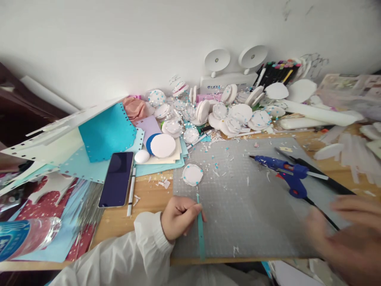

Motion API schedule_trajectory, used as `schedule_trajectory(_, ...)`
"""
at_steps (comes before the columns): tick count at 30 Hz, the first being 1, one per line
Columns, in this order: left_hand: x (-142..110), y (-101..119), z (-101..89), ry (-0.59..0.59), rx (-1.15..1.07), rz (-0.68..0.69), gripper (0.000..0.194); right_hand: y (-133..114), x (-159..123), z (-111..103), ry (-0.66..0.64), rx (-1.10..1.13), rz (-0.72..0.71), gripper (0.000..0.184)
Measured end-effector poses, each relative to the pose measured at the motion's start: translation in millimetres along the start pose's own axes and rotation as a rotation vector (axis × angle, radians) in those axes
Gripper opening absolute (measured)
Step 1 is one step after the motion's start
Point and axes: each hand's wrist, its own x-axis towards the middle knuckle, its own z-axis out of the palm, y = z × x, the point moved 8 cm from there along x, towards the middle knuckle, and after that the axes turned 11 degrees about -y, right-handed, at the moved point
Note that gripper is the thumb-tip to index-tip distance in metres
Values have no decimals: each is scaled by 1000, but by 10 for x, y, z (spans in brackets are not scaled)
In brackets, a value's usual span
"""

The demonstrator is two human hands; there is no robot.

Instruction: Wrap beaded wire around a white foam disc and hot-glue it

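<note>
My left hand (183, 217) rests on the grey cutting mat (232, 234), thumb and fingers pinched on a narrow teal strip (201, 238). The strip runs toward the mat's front edge, with small dark holes along it. Just beyond its tip lies a white disc (193, 174) ringed by thin wire with small blue pieces. My right hand (347, 230), blurred by motion, is over the mat's right side, its thumb and fingers apart and nothing visible in them. Nearest to it is a blue glue gun (293, 174) with a glue stick in its back, lying on the mat.
A black craft knife (320, 171) lies behind the glue gun. Many white foam discs (239, 114) are heaped along the wall before a two-headed lamp (217, 61). A phone (116, 180), a white pen (131, 192), coloured sheets (108, 131) and a bottle (29, 236) are at left.
</note>
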Motion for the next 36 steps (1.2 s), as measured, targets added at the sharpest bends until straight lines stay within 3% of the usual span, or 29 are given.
schedule_trajectory(3,5,13,-10,20,6,1,65,-879,-83,439,-290,150,-543,19)
schedule_trajectory(7,7,56,-32,50,44,25,65,-1529,-173,861,-349,164,-860,9)
schedule_trajectory(11,3,48,-36,66,66,16,68,-1742,-100,949,-309,152,-962,20)
schedule_trajectory(15,-9,40,-4,43,129,23,66,-1691,-45,860,-270,192,-1013,19)
schedule_trajectory(18,-48,240,0,42,400,226,55,-1505,22,907,-360,340,-918,17)
schedule_trajectory(20,-127,455,22,93,736,452,37,-1300,115,1020,-428,496,-710,19)
schedule_trajectory(22,-191,578,58,164,1076,589,28,-1053,199,1176,-458,666,-431,20)
schedule_trajectory(24,-179,596,52,218,1299,580,29,-845,236,1335,-465,813,-182,19)
schedule_trajectory(26,-132,563,23,237,1401,509,34,-739,247,1458,-479,920,-34,19)
schedule_trajectory(31,-58,447,-29,274,1493,330,43,-695,283,1518,-494,1001,38,19)
schedule_trajectory(36,-77,459,31,246,1463,384,37,-754,266,1464,-542,1012,-37,18)
